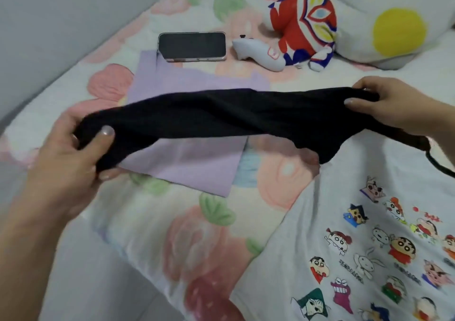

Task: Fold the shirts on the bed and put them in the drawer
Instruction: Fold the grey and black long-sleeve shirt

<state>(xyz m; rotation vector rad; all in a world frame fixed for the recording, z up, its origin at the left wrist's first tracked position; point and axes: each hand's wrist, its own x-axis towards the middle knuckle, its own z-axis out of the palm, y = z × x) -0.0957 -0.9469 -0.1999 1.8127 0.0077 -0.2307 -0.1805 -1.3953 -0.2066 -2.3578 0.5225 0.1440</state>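
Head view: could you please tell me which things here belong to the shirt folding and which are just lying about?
Job: black shirt, gripped at each end by left hand and right hand; lilac shirt, flat on the bed; white cartoon-print shirt.
Lying about: phone; grey controller; plush toy; yellow-spotted pillow.

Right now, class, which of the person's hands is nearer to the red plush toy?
Right. The right hand grips one end of the black shirt, below and slightly right of the plush toy; the left hand grips the other end, far to the toy's lower left.
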